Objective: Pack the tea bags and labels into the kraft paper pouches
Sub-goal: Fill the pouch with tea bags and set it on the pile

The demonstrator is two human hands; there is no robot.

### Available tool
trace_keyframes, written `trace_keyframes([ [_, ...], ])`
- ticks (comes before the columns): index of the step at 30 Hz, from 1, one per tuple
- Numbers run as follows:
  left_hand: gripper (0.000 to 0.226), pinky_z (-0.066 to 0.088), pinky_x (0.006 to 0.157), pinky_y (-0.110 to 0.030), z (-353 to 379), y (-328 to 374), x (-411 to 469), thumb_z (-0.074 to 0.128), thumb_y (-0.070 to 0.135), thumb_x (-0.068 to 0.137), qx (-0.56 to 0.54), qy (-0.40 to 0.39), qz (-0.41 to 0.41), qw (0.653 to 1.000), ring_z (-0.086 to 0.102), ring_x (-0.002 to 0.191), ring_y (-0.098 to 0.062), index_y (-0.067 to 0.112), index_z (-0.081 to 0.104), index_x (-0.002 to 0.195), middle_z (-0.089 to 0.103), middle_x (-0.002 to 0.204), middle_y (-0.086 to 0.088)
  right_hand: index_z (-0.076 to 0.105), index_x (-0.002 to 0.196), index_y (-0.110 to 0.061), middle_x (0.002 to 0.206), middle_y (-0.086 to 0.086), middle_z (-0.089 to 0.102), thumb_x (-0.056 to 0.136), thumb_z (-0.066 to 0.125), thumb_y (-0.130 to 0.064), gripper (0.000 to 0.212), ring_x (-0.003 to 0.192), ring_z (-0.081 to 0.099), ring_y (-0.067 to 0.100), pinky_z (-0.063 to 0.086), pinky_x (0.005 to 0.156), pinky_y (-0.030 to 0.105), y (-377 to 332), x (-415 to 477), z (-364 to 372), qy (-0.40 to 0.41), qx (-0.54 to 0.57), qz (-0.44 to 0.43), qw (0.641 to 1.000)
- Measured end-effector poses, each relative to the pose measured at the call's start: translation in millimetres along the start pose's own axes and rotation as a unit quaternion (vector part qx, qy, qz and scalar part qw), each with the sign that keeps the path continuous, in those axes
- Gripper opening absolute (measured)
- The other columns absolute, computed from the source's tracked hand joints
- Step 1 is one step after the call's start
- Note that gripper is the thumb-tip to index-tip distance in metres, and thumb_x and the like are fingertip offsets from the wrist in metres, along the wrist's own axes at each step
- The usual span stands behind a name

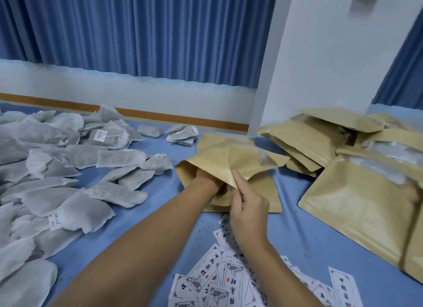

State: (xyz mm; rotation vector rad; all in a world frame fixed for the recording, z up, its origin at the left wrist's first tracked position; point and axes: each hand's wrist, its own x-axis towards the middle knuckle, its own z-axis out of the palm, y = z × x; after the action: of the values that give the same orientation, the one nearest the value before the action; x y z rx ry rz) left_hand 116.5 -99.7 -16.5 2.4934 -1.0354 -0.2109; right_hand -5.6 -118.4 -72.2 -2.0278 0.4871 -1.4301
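A kraft paper pouch (229, 155) lies open at the middle of the blue table. My left hand (202, 176) is pushed into its mouth up to the wrist, so its fingers are hidden. My right hand (248, 206) pinches the pouch's upper lip and lifts it. Several grey-white tea bags (75, 169) are spread over the left of the table. Printed paper labels (219, 284) lie scattered near the front edge, under my right forearm.
A heap of kraft pouches (343, 169) fills the right side, some showing clear windows. A white pillar (320, 55) rises behind them. Blue curtains (137, 32) and a white wall ledge run along the back.
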Motion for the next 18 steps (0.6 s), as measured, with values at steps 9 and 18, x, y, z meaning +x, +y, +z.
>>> trace_keyframes([
  [9, 0.033, 0.05, 0.093, -0.039, 29.5, -17.9, -20.2, 0.052, 0.027, 0.097, -0.022, 0.136, 0.243, 0.96, 0.058, 0.117, -0.028, 0.022, 0.059, 0.129, 0.062, 0.131, -0.004, 0.062, 0.137, -0.024, 0.142, -0.004, 0.059, 0.094, 0.045, 0.013, 0.059, 0.131, 0.052, 0.006, 0.039, 0.112, 0.023, 8.9, 9.4, -8.1, 0.023, 0.012, 0.078, 0.997],
  [18, 0.024, 0.057, 0.058, -0.038, 40.3, -32.4, -98.0, 0.071, 0.04, 0.082, -0.471, 0.041, 0.073, 0.878, 0.066, 0.059, -0.019, 0.017, 0.07, 0.078, 0.069, 0.069, -0.005, 0.07, 0.126, -0.032, 0.117, -0.011, 0.072, 0.102, 0.049, -0.004, 0.043, 0.094, 0.061, 0.008, 0.049, 0.087, 0.029, 28.9, 35.7, -19.5, 0.083, 0.135, 0.221, 0.962],
])
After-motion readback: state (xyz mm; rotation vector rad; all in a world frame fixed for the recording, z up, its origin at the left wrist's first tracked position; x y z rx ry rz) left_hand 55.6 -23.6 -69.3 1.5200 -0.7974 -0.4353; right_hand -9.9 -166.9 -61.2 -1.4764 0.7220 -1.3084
